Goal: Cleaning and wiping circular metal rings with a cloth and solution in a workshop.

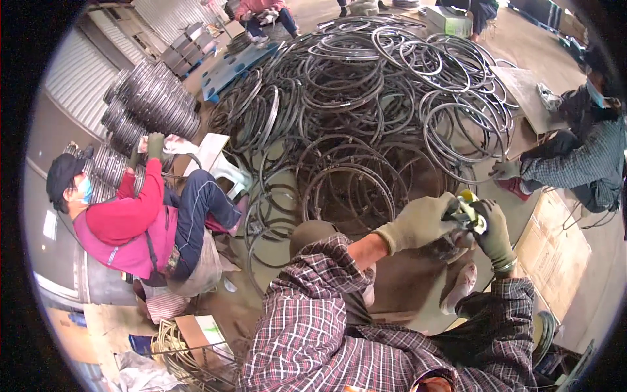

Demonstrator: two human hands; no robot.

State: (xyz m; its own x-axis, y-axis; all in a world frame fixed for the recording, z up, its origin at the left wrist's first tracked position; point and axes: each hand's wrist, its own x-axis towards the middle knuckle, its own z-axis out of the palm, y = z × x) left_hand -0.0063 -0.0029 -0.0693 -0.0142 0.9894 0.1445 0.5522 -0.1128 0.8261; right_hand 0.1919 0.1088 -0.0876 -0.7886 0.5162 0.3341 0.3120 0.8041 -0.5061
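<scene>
My left hand [421, 225] and my right hand [494, 236], both in pale work gloves with dark fingertips, meet right of the middle. Their fingers are closed around a small yellow-and-white object [471, 210]; its exact kind is hard to make out. Under the hands there is something shiny and rounded [450, 247], partly hidden by them. Directly beyond my hands spreads a big heap of dark, thin round hoops [346, 104], some standing on edge and others lying flat, with a few larger hoops [349, 189] nearest to me.
At the left sits a person in red [134, 222] with gloved hands raised, beside stacked coils of hoops [150, 101]. Another person [575, 150] sits at the right, a hand near the hoops. Flattened cardboard [555, 242] lies to my right. A blue pallet [238, 68] is behind.
</scene>
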